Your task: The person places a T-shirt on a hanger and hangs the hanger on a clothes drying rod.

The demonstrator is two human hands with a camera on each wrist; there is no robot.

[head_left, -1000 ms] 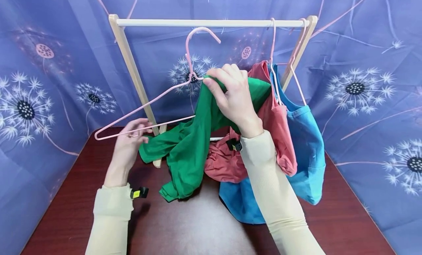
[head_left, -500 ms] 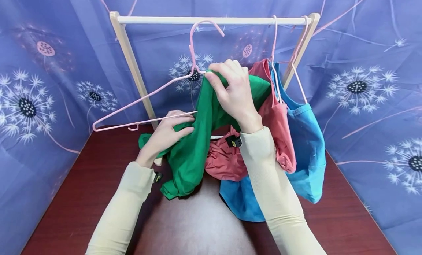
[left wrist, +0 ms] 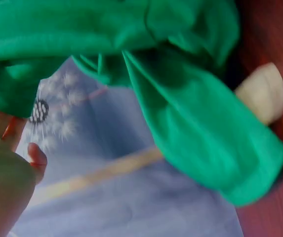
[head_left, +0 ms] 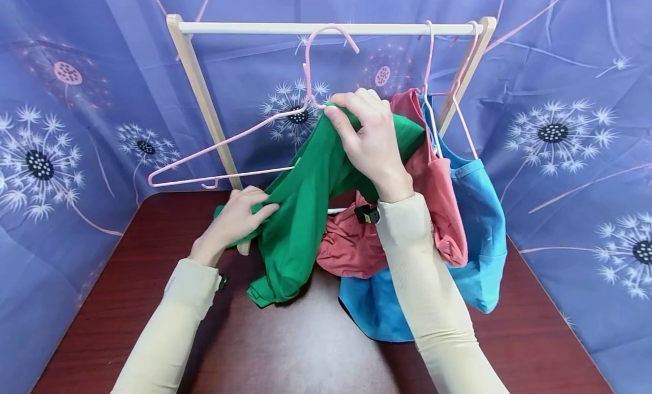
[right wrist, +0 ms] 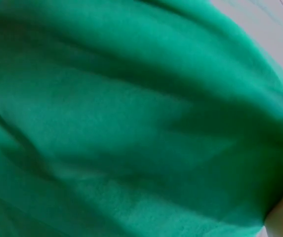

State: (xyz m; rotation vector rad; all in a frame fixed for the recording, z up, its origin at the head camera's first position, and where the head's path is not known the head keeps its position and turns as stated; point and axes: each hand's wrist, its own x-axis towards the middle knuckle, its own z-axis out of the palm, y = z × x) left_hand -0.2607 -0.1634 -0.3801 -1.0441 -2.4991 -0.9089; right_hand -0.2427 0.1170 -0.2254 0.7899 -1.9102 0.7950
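A green shirt hangs over the right half of a pink hanger, whose left arm is bare. At the hanger's neck my right hand grips the shirt together with the hanger. My left hand is below the hanger's lower bar and pinches the shirt's left edge. In the left wrist view, that hand has its fingers partly behind the green cloth, and a sleeve-like end hangs down. Green cloth fills most of the right wrist view, with only a bit of skin at the lower right.
Behind stands a rack with a white rail and wooden posts. On its right side hang a coral garment and a blue garment on pink hangers. The dark red tabletop lies below; a patterned blue cloth backdrop surrounds it.
My left hand has gone from the hanger's left end to the shirt, then lower along its edge. My right hand has shifted slightly up and right with the hanger and shirt.
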